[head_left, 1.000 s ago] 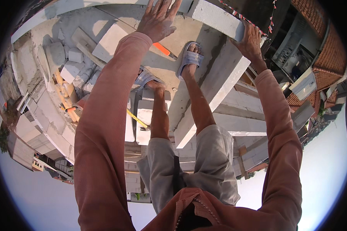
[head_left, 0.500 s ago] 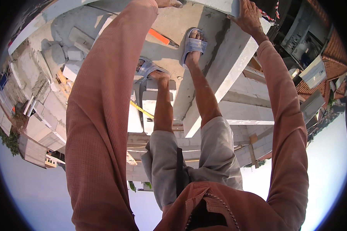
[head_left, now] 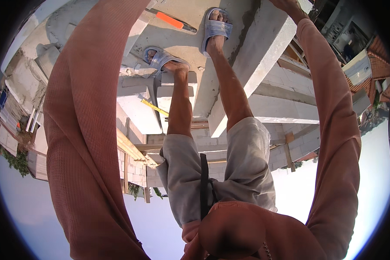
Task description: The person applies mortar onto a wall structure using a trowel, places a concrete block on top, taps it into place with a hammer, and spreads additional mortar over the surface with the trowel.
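My left arm, in a dusty pink sleeve (head_left: 89,86), reaches up past the top edge, so the left hand is out of sight. At the top right my right hand (head_left: 289,6) shows only its back and wrist, with the fingers cut off by the picture's edge. It is nearest to a long pale block wall (head_left: 266,52), and I cannot tell whether it touches it. An orange-handled tool with a dark end (head_left: 170,20) lies on the concrete floor (head_left: 177,38), between the two arms and beside my feet in blue-grey sandals (head_left: 217,29).
White blocks (head_left: 138,108) stand beside and behind my left leg, with a yellow strip (head_left: 155,107) across them. Wooden planks (head_left: 134,149) and block walls (head_left: 286,108) lie lower down. Rubble and slabs (head_left: 26,82) fill the left; tiled roofs (head_left: 368,65) show at the right.
Both hands have moved toward the top edge; the left has gone out of view and the right's fingers are now cut off. The arms have spread wider apart, and the view has shifted.
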Action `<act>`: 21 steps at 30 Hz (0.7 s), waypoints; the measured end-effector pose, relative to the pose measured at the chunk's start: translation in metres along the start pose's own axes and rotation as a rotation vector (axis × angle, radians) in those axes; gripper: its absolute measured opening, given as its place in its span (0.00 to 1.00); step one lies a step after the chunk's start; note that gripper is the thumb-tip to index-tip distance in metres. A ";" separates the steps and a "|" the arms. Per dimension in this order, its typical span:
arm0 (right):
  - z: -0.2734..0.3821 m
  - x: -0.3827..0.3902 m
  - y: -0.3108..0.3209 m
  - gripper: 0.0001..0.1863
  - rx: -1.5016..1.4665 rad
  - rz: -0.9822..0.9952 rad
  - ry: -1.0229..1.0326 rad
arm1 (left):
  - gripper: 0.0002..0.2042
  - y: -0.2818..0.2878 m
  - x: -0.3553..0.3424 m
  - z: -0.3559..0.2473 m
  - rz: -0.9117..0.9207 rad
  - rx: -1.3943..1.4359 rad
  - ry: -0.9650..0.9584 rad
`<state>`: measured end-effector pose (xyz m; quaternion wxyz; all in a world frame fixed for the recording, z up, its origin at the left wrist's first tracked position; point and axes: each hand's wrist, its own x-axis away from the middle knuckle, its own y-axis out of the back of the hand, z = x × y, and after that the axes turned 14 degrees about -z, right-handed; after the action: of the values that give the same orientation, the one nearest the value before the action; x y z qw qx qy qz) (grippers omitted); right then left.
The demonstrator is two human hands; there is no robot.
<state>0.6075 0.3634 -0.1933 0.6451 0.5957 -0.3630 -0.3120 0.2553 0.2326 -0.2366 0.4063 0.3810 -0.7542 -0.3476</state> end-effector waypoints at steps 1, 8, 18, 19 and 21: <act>0.002 -0.002 0.004 0.54 0.000 -0.014 -0.009 | 0.35 0.007 -0.001 0.002 -0.004 -0.014 -0.007; 0.011 -0.007 -0.004 0.54 0.003 -0.034 -0.032 | 0.35 0.005 0.000 0.003 0.005 -0.026 -0.030; 0.015 -0.002 -0.019 0.53 0.036 -0.052 -0.060 | 0.34 -0.015 0.008 -0.003 0.027 -0.010 -0.065; 0.016 -0.001 -0.020 0.53 0.037 -0.056 -0.067 | 0.33 -0.017 0.009 -0.005 0.032 -0.007 -0.070; 0.018 -0.002 -0.018 0.53 0.037 -0.059 -0.070 | 0.33 -0.020 0.012 -0.007 0.034 -0.005 -0.071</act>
<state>0.5919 0.3533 -0.2111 0.6113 0.6067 -0.3734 -0.3447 0.2627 0.2117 -0.2460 0.3860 0.3544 -0.7738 -0.3558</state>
